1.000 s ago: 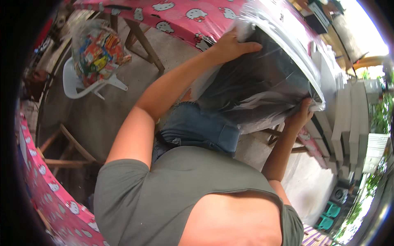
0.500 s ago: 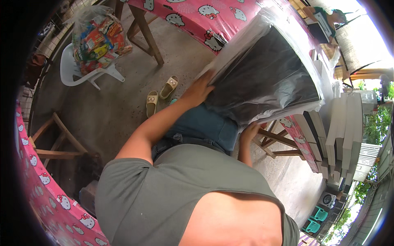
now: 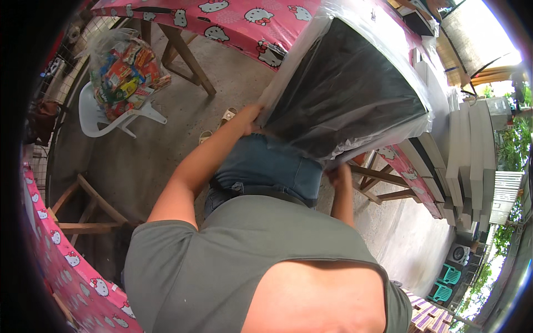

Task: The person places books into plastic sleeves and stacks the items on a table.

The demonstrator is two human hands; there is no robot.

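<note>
A large rectangular panel, black with a pale rim (image 3: 350, 89), lies tilted in loose clear plastic over the near edge of a table. Its near side is close to my jeans. My left hand (image 3: 253, 119) is closed on the plastic at its near left corner, fingers partly hidden by the edge. At the near right corner my right hand (image 3: 340, 175) grips the wrapped edge from below, slightly blurred. Bunched plastic film (image 3: 355, 145) hangs along the side between my hands.
A pink patterned tablecloth (image 3: 244, 25) covers the table on wooden legs. Pale panels (image 3: 463, 150) stand stacked at the right. A white plastic chair (image 3: 94, 119) holds a bag of colourful packets (image 3: 125, 75) at the left. Sandals (image 3: 227, 115) lie beyond my left forearm.
My left hand has moved down and left along the panel's edge to its near corner. The panel appears slightly further left, and my left forearm now covers more of the sandals.
</note>
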